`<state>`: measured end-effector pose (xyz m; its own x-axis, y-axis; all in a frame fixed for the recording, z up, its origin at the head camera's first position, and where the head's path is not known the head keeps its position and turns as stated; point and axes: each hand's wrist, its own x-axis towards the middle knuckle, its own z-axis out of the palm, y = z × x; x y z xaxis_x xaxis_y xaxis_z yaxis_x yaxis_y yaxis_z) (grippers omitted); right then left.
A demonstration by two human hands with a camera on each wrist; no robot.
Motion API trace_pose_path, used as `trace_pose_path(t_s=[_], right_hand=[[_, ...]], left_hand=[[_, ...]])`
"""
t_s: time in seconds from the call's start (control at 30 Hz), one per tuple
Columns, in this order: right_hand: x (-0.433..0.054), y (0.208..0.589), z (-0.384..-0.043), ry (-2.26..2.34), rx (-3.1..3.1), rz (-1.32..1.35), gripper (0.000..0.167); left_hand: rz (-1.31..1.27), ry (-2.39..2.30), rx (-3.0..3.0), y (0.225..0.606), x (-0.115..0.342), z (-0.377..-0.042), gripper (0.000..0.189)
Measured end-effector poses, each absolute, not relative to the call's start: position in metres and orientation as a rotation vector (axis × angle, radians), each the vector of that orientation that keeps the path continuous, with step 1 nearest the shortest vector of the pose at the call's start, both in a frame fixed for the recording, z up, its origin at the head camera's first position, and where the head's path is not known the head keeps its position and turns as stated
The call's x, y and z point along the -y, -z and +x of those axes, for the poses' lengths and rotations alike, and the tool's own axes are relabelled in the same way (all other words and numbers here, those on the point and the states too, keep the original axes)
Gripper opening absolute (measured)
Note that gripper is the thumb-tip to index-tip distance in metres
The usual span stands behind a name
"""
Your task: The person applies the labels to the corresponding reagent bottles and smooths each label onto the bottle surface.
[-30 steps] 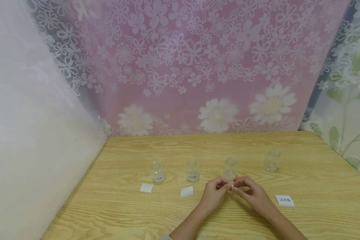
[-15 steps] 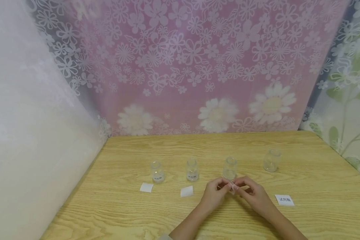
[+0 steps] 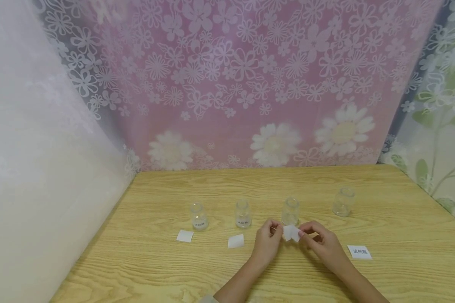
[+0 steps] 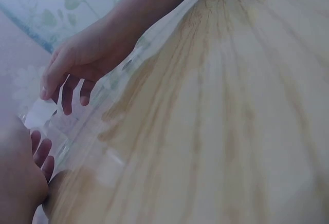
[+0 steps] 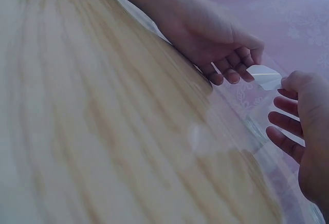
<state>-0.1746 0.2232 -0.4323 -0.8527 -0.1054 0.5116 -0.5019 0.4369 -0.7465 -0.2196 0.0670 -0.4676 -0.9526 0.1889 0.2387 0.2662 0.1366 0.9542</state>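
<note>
Since the earlier frame, the left hand (image 3: 266, 245) and right hand (image 3: 323, 248) have drawn apart, spreading the white slip (image 3: 291, 232) they pinch, on the near side of the third glass jar (image 3: 290, 210) from the left. My right wrist view adds a bright streak across it; the head view, four jars (image 3: 343, 203), the left two labelled, contents unclear.

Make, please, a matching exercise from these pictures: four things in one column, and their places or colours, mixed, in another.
1. Creased white piece
2. Printed label
3. Rightmost glass jar
4. Backdrop behind the table

A. Pink, with white flowers
B. Standing beyond the right hand
C. Pinched between left hand and right hand
D. Lying flat, right of the right hand

Pairs: 1-C, 2-D, 3-B, 4-A
</note>
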Motion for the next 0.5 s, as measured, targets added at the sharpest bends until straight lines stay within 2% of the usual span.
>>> trace_pose_path(t_s=[0.17, 0.33, 0.5], right_hand=[[-0.228, 0.440, -0.179, -1.391, 2.296, 0.502, 0.011], [-0.239, 0.456, -0.187, -1.379, 2.328, 0.311, 0.002], [-0.242, 0.450, -0.186, -1.483, 2.323, 0.066, 0.015]], left_hand=[[-0.383, 1.911, 2.306, 0.467, -0.067, -0.220, 0.008], [-0.310, 1.817, 2.317, 0.467, -0.065, -0.221, 0.006], [-0.219, 1.846, 2.294, 0.468, -0.066, -0.223, 0.005]])
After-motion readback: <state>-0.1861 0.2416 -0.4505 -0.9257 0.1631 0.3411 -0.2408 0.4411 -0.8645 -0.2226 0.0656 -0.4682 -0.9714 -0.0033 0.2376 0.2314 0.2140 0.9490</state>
